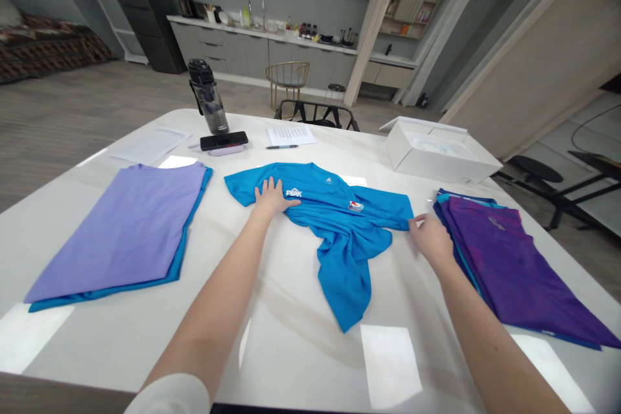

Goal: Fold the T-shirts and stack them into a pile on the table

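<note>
A blue T-shirt point(339, 233) lies on the white table in front of me, its chest toward the far side and its lower part bunched and twisted toward me. My left hand point(272, 197) rests flat on the chest beside the white PEAK lettering, fingers spread. At the right sleeve's edge, my right hand point(431, 234) pinches the cloth between thumb and fingers. To the left lie a lilac shirt point(130, 226) and a blue garment beneath it. On the right, a purple shirt point(514, 259) tops a stack of darker and blue garments.
Behind the shirt are a printed sheet point(291, 135) and a pen point(282, 147). A dark water bottle point(209, 100) stands near a phone point(224, 140). An open white box point(436, 152) sits at the back right. A black chair point(317, 114) stands beyond the table point(301, 349).
</note>
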Tool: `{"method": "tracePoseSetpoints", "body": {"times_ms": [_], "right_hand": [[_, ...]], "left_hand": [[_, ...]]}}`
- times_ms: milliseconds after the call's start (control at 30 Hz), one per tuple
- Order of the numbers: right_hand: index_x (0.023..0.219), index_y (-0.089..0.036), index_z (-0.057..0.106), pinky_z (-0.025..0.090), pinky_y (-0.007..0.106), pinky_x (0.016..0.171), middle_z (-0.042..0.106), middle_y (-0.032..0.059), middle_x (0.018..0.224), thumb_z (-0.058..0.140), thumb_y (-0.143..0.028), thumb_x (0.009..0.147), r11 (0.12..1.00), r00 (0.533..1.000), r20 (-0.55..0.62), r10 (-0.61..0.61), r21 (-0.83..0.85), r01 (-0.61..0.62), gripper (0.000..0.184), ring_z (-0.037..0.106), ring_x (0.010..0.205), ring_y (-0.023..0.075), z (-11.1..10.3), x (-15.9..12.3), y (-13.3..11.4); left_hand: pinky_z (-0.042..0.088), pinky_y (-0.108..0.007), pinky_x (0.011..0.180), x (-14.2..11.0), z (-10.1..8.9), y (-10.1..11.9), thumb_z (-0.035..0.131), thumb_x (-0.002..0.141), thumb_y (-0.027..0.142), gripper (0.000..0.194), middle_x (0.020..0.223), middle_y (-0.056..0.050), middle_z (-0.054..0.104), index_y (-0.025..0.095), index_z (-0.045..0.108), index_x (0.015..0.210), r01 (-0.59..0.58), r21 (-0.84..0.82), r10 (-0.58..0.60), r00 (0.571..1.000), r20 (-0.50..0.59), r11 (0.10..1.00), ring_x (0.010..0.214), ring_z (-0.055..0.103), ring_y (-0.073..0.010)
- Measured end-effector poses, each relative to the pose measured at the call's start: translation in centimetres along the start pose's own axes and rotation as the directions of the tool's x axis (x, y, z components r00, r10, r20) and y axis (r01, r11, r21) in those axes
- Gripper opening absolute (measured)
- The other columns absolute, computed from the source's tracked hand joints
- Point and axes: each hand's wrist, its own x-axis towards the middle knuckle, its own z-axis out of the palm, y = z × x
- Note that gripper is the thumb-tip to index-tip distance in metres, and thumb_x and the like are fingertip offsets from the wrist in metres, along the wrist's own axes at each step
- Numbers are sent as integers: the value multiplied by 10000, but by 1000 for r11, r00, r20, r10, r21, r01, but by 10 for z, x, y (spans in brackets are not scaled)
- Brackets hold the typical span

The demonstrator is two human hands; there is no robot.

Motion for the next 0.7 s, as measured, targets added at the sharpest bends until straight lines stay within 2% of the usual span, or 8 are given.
{"method": "tracePoseSetpoints", "body": {"times_ms": [67, 167, 267, 333, 400, 467, 600, 700], "right_hand": [[1172, -197, 690, 519, 428, 921, 716, 160, 1141, 529, -389, 923, 976, 977, -87, -196, 78, 203, 353, 675, 1076, 316, 0, 4, -30], [1185, -199, 703, 461, 389, 1076, 698, 118, 1265, 497, -352, 951, 837, 867, -18, -499, 250, 487, 346, 628, 1209, 265, 11, 16, -78], [1367, -216, 637, 369, 425, 1186, 623, 92, 1450, 393, -412, 1030, 787, 801, 147, -580, 355, 504, 460, 544, 1361, 243, 33, 28, -107], [1505, -246, 534, 243, 518, 1250, 477, 75, 1604, 308, -480, 1063, 835, 806, 258, -533, 309, 454, 549, 393, 1498, 264, 46, 37, -113], [1600, -288, 409, 130, 627, 1253, 318, 51, 1693, 246, -543, 1067, 904, 842, 330, -426, 202, 378, 613, 230, 1573, 304, 54, 49, -109], [1644, -328, 306, 86, 729, 1210, 224, 41, 1724, 211, -614, 1049, 953, 885, 354, -303, 110, 282, 667, 142, 1589, 353, 57, 62, -103], [1663, -318, 248, 94, 835, 1130, 176, 82, 1734, 197, -720, 999, 993, 935, 335, -120, 54, 109, 778, 103, 1576, 443, 52, 84, -96], [1633, -255, 354, 98, 846, 1113, 263, 160, 1700, 234, -708, 999, 996, 958, 274, -81, 42, 72, 789, 176, 1550, 478, 47, 84, -107]], "left_hand": [[118, -646, 1253, -2, -4, 1, 574, 774, 828, 1173, 1737, -173, 11, 203, 155, 1674, 16, 34, -18, 999, 50, 999, 1603, 22, -395], [188, -724, 1200, -6, -10, 5, 660, 715, 817, 1254, 1732, -190, -12, 218, 125, 1678, 68, 91, -79, 989, 127, 994, 1595, 30, -430], [253, -763, 1147, -10, -13, 8, 711, 691, 790, 1301, 1718, -238, -4, 185, 117, 1677, 115, 109, -131, 979, 157, 987, 1587, 55, -457], [260, -765, 1140, -12, -14, 9, 710, 695, 786, 1301, 1712, -256, -11, 170, 117, 1676, 131, 108, -147, 976, 162, 986, 1586, 52, -463], [244, -755, 1155, -13, -14, 10, 698, 700, 792, 1303, 1711, -251, -39, 172, 99, 1677, 141, 110, -159, 973, 167, 984, 1591, 30, -449], [228, -749, 1167, -13, -15, 10, 687, 699, 805, 1320, 1713, -244, -63, 174, 67, 1679, 150, 114, -169, 970, 173, 982, 1597, 7, -427], [246, -760, 1152, -16, -18, 13, 663, 692, 831, 1336, 1715, -248, -41, 165, 55, 1679, 174, 97, -189, 967, 169, 980, 1595, 14, -434], [293, -776, 1113, -17, -21, 15, 608, 701, 867, 1297, 1711, -264, 29, 155, 131, 1674, 200, 71, -208, 967, 145, 977, 1578, 90, -479]]}}
